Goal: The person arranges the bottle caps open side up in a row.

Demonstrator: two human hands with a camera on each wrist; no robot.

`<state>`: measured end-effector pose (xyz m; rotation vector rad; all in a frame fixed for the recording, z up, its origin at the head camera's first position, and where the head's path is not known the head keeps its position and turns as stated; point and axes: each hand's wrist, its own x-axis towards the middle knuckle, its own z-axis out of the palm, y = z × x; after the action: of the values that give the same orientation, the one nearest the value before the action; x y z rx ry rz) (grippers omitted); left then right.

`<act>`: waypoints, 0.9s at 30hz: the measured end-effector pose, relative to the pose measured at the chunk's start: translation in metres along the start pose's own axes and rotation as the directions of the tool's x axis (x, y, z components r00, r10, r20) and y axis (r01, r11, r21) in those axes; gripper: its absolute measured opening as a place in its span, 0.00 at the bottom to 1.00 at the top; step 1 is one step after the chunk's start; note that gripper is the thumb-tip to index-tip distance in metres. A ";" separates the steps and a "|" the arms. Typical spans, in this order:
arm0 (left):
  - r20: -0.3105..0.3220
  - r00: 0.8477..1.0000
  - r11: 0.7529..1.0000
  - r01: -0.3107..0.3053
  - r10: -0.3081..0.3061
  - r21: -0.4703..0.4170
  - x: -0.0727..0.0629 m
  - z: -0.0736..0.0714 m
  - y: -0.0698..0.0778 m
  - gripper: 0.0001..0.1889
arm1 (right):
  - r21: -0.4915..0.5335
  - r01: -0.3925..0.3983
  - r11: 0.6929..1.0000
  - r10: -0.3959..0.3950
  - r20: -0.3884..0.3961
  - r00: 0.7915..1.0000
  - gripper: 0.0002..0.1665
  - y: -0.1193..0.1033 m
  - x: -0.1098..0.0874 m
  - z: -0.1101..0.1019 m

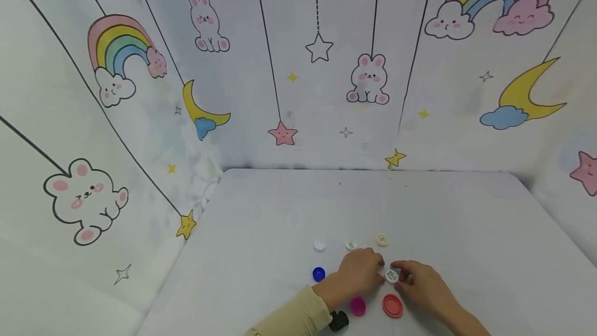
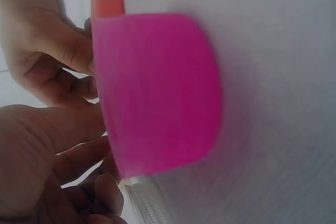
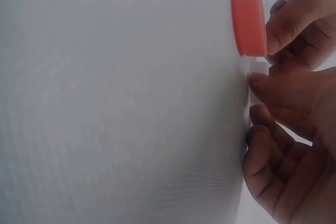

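In the head view, my right hand point(image 1: 426, 287) pinches a small white bottle cap point(image 1: 391, 276) with dark print on its top, thumb and forefinger at its sides. The white cap point(image 3: 258, 67) shows partly behind the right thumb in the right wrist view. Just left of the cap is my left hand point(image 1: 356, 271), its thumb and forefinger apart and nothing visible between them. A red-orange lid point(image 1: 393, 306) lies in front of the white cap. The magenta cap point(image 1: 357, 306) sits near the left forearm and blocks much of the left wrist view.
A white cap point(image 1: 319, 246), a printed white cap point(image 1: 351, 245) and a cream cap point(image 1: 381, 240) form a back row. A blue cap point(image 1: 319, 274) lies left of the left wrist. Beside the sleeve is a black cap point(image 1: 339, 321). A patterned cloth wall point(image 1: 317, 144) bounds the white table point(image 1: 261, 211).
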<state>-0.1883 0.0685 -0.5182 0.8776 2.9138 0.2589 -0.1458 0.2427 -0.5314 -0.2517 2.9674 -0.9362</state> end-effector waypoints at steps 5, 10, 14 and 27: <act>0.010 1.000 1.000 -0.027 0.027 0.015 0.000 0.001 -0.002 0.14 | 0.013 -0.020 1.000 0.020 0.008 1.000 0.20 -0.003 0.001 0.001; 0.022 1.000 1.000 -0.022 0.022 0.003 0.001 0.001 -0.001 0.14 | 0.011 -0.025 1.000 0.025 0.010 1.000 0.18 -0.007 0.002 0.002; 0.026 1.000 1.000 -0.010 0.010 0.003 0.001 0.001 0.000 0.13 | 0.012 -0.030 0.999 0.030 0.011 1.000 0.18 -0.008 0.002 0.002; 0.018 1.000 0.999 0.003 -0.003 -0.038 0.003 0.003 0.004 0.12 | 0.001 -0.010 1.000 0.010 0.000 1.000 0.18 -0.011 -0.001 -0.001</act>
<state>-0.1881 0.0745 -0.5209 0.8653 2.8838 0.3029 -0.1431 0.2345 -0.5237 -0.2368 2.9655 -0.9373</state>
